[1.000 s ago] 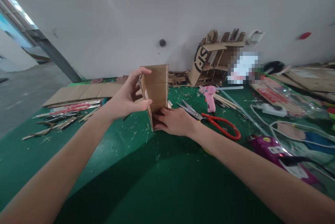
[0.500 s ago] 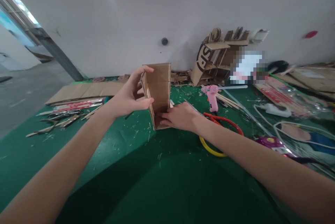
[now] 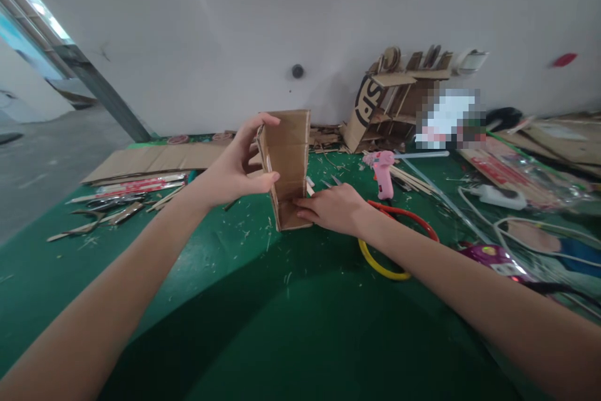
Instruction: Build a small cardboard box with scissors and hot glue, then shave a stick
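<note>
A folded brown cardboard piece point(image 3: 290, 157) stands upright on the green table point(image 3: 263, 326). My left hand point(image 3: 235, 166) grips its left edge, thumb in front and fingers curled over the top corner. My right hand point(image 3: 335, 207) presses on the bottom right part of the cardboard, fingers together against it. Red-handled scissors point(image 3: 408, 219) lie just behind my right wrist, partly hidden by it.
A pink glue gun point(image 3: 382, 172) stands right of the cardboard. A yellow ring point(image 3: 375, 263) lies under my right forearm. A cardboard model point(image 3: 389, 97) leans on the wall. Flat cardboard sheets point(image 3: 154, 160) and sticks lie left; a purple device point(image 3: 488, 257), cables and plastic bags right.
My right hand slid a little to the right along the bottom of the cardboard. The view shifted slightly, uncovering the yellow ring. My left hand keeps its grip.
</note>
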A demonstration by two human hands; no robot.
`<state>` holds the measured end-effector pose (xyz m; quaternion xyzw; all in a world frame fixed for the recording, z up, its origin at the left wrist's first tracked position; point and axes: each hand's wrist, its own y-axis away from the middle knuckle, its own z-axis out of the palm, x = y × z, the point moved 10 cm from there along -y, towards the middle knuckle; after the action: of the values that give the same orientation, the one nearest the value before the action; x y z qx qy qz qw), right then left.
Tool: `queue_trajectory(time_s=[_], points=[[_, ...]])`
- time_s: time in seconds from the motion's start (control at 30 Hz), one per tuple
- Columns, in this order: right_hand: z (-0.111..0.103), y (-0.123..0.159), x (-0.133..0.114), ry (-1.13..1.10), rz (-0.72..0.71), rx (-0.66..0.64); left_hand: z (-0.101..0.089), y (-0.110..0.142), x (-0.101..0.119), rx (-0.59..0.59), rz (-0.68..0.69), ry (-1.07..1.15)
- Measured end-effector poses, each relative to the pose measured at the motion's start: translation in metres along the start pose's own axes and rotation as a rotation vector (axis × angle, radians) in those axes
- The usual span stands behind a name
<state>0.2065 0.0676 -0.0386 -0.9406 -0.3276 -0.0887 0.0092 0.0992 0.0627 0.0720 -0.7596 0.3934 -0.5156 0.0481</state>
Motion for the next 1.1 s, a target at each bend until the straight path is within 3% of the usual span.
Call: queue_trajectory(time_s=[0.27, 1.1], points=[[0.007, 0.004, 0.006, -0.030, 0.041, -0.064, 0.001, 0.000, 0.001, -0.004, -0.012, 0.031], [0.006, 0.013, 0.021, -0.256, 0.208, -0.030, 0.000, 0.000, -0.003, 0.007, -0.007, 0.053]])
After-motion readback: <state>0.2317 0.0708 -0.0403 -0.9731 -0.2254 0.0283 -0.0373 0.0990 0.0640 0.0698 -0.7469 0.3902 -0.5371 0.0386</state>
